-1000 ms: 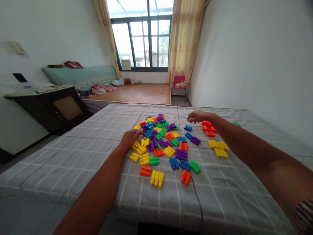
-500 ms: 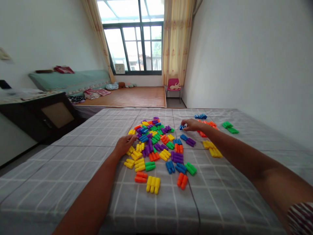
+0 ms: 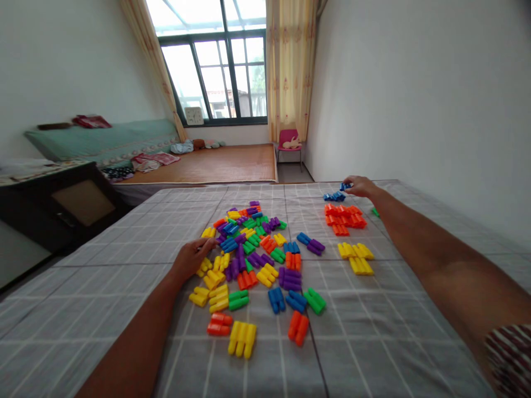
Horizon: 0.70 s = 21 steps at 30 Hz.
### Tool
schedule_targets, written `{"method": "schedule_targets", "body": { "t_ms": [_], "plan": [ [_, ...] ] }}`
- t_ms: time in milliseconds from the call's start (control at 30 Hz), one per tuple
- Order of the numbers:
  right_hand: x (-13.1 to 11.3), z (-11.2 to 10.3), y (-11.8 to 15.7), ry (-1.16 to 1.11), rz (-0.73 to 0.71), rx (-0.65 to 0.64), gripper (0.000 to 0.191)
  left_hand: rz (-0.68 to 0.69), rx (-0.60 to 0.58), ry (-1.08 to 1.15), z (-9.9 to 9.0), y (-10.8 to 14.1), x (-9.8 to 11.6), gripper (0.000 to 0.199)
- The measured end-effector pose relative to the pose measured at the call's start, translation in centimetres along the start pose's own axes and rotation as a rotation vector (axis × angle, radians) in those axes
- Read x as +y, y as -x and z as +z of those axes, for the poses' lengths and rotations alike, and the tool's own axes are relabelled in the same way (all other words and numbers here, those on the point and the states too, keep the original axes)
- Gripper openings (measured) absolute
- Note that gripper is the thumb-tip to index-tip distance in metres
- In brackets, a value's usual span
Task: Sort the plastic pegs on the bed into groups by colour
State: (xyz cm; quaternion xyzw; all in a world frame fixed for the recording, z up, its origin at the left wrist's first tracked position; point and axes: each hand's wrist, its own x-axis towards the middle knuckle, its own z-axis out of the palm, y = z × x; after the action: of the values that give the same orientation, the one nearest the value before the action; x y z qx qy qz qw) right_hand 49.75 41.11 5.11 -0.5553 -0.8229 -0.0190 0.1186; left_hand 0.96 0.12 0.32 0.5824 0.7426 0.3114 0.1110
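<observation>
While the left hand (image 3: 193,257) stays low at the mixed pile (image 3: 251,241), the right hand (image 3: 360,187) has a blue block (image 3: 344,187) at its fingertips

With the mixed pile as landmark, the blue block is beyond it and to the right, near the far edge of the checked cloth (image 3: 124,265). Block: dark blue, shiny, ridged, partly covered by fingers; tube count unclear. Right hand: thumb and fingers closed on it. Left hand: palm down at the pile's left edge, fingers bent and close together by yellow and purple pieces; can't tell if it grips one.

Pile pieces: bright plastic, short rounded tubes joined side by side, in yellow, orange, green, blue and purple, lying at all angles, some overlapping.

Right of the pile, far to near: blue cluster (image 3: 334,197), just beside the held block; orange cluster (image 3: 344,216), largest of these, overlapping pieces; yellow cluster (image 3: 357,257). A green piece (image 3: 375,211) shows further right, mostly behind the right arm. Closer in on that side, a blue piece (image 3: 304,238) meets a purple piece (image 3: 317,247).

On the near side of the pile: two-tube orange piece (image 3: 219,324), three-tube yellow piece (image 3: 242,339) just beside it, another orange piece (image 3: 298,328) apart to the right.
</observation>
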Motion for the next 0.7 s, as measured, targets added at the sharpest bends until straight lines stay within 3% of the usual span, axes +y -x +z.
{"method": "schedule_targets", "body": {
  "t_ms": [200,333,467,700],
  "plan": [
    [2.4,1.8,-0.3,0.141,0.046,-0.18,0.033,-0.011,-0.003,0.025,-0.1,0.0,-0.1,0.062],
    [2.8,3.5,-0.4,0.145,0.004,-0.154,0.032,-0.007,-0.006,0.029,0.0,0.0,-0.2,0.061],
    [2.8,4.6,-0.8,0.073,0.008,-0.15,0.043,-0.013,-0.009,0.019,0.0,0.1,-0.2,0.06],
    [2.6,4.2,-0.2,0.005,-0.007,-0.157,0.06,-0.027,-0.007,0.014,-0.1,0.0,0.1,0.062]
  ]
}}
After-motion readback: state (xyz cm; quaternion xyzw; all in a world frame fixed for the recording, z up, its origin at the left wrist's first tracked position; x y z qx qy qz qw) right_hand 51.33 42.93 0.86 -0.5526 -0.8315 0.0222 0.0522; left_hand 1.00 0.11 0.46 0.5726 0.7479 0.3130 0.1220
